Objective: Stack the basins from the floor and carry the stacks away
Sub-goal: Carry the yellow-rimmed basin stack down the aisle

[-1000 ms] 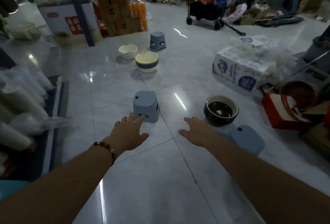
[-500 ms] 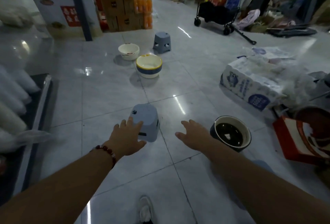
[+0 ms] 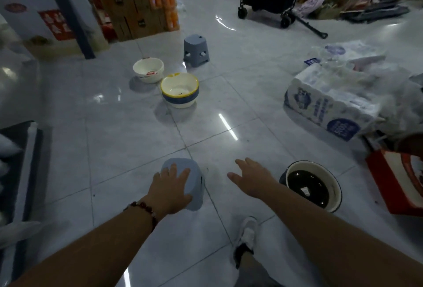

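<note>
Though light is dim, floor (image 3: 128,140) shows three basins: dark basin (image 3: 311,185) beside right forearm; yellow-rimmed basin (image 3: 180,90) and white basin (image 3: 148,69) further off, apart. Red box (image 3: 393,181) cut off at right edge. Left hand (image 3: 169,189) lies flat on near stool (image 3: 194,186), fingers spread, possibly gripping edge. Right hand (image 3: 250,178) open, holds nothing, hovers above floor.

glossy pale floor tiles (image 3: 137,140) mirror the ceiling lights. the near grey stool (image 3: 196,186) looks like smooth matt plastic. the dark basin (image 3: 313,186) on the right has a shiny, enamel-like inside. far left, brown cartons (image 3: 128,0) look like matt cardboard; clear plastic film wraps the white pack (image 3: 332,103) on the right.
</note>
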